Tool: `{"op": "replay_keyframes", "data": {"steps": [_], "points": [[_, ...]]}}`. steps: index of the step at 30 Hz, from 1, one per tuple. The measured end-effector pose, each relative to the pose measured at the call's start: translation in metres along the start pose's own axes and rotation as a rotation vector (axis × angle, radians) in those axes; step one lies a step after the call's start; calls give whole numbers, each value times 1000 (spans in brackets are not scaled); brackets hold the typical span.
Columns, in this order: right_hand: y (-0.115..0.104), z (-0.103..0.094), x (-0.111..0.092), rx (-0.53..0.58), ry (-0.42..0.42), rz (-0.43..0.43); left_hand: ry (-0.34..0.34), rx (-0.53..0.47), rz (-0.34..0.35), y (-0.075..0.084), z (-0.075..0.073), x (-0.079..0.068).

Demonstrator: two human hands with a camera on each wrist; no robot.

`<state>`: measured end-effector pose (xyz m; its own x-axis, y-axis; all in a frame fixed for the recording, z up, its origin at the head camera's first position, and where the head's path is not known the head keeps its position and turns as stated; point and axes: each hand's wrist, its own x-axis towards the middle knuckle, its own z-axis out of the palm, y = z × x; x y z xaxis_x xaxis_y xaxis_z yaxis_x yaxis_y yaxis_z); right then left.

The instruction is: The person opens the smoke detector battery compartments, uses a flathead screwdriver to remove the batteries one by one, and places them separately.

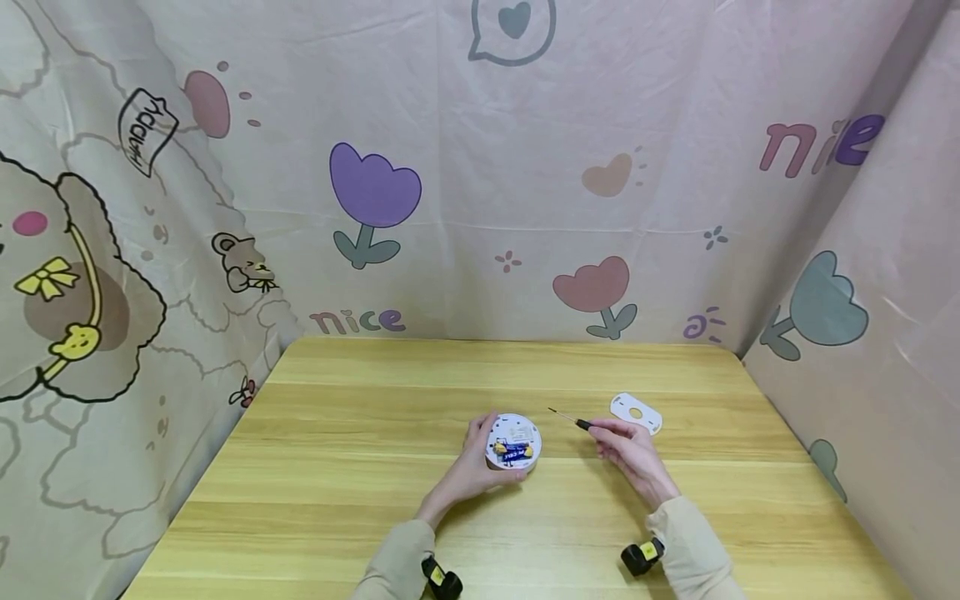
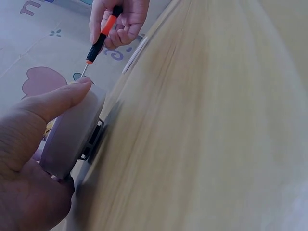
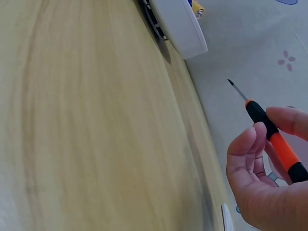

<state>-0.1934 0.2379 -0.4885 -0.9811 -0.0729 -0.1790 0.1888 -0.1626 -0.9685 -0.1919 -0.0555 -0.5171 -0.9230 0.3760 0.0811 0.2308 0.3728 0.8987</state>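
My left hand (image 1: 477, 467) grips a round white device (image 1: 513, 427) by its rim, thumb on the near side, just above the table. On the device's upward face lies a blue battery (image 1: 513, 452) with yellow at its ends. In the left wrist view, a black bracket (image 2: 93, 140) shows beneath the device. To the right, my right hand (image 1: 632, 457) pinches a small screwdriver (image 3: 284, 147) with a black and orange handle. Its thin tip points left toward the device, apart from it.
A flat white plate (image 1: 622, 407) with a round hole lies on the wooden table (image 1: 360, 417), just beyond my right hand. Black cameras are strapped to both wrists. A printed curtain (image 1: 450, 167) hangs at the back and both sides.
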Motion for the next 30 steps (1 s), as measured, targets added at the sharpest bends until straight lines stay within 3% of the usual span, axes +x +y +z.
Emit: {"op": "replay_keyframes", "data": {"steps": [5, 9, 15, 22, 30], "points": [[1, 2, 2, -21, 49, 13, 6, -2, 6, 0, 0, -1], [2, 6, 5, -109, 107, -2, 6, -1, 13, 0, 0, -1], [6, 14, 9, -324, 199, -61, 5, 5, 10, -2, 0, -1], [7, 19, 11, -690, 257, -152, 5, 4, 11, -2, -2, -1], [6, 22, 14, -890, 261, -272, 6, 11, 2, -2, -3, -1]]}}
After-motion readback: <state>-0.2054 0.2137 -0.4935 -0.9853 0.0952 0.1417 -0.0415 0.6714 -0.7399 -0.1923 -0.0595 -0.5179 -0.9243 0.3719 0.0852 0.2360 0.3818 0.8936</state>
